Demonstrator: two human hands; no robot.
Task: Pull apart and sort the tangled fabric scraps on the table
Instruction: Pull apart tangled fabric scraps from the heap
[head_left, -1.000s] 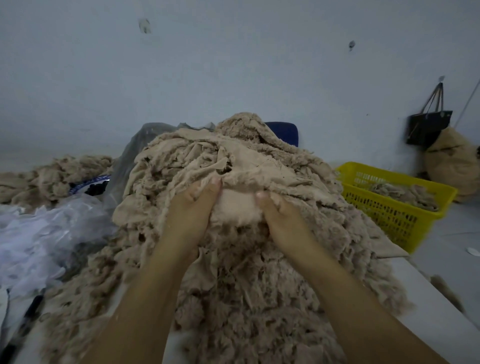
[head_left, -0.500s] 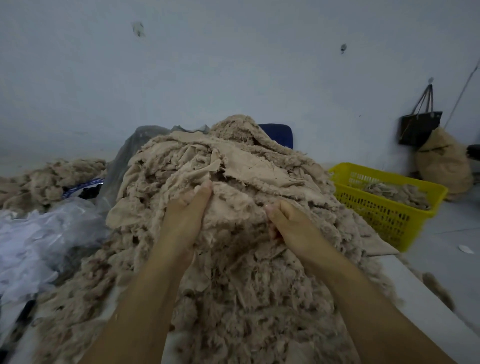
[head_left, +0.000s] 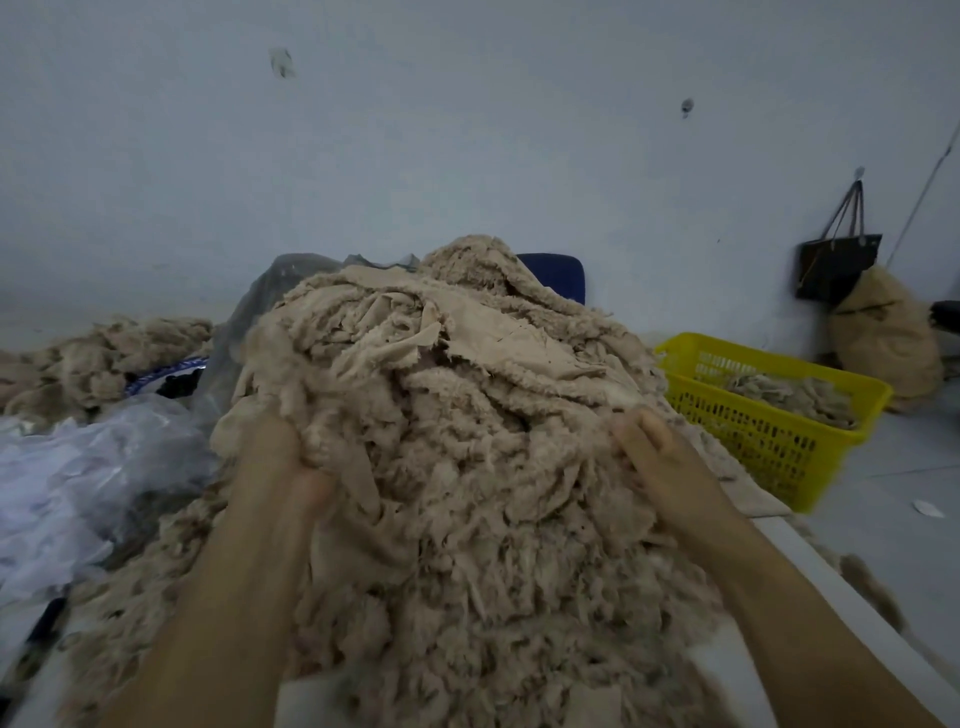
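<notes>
Logging handling notes for the mound of beige frayed fabric scraps (head_left: 467, 415). It sits mid-frame on the white tabletop (head_left: 727, 691), heaped high from 6 o'clock up to 12.

Material, by my judgement: soft, limp and light piece by piece, but the mass is bulky and heavily interlocked. The fluffy torn edges will snag on one another, so a tug on one piece should drag its neighbours. Not fragile, not slippery. Flatter, smoother sheets lie near the crown at 12 o'clock. Fuzzier shreds make up the lower face toward 6.

Best hold, I think: pinch a free edge or corner of a single sheet while the other side pins the bulk, rather than taking a fistful from the middle.

Grip state:
- Left grip (head_left: 280, 457) is at the mound's 9 o'clock flank, fingers sunk into the fabric and closed round a wad. It is blurred, so finger detail is unclear.
- Right grip (head_left: 649, 447) is at the 3 o'clock flank, fingers curled narrow, pinching a fold of scraps.
- The two are well apart, with the mound's front face between them.

Surroundings:
- Yellow perforated plastic basket (head_left: 748, 441) at 3 o'clock, past the tabletop edge, holding some scraps.
- Crumpled clear plastic sheeting (head_left: 104, 467) at 9 o'clock.
- Smaller beige scrap heap (head_left: 104, 353) at 10 o'clock.
</notes>
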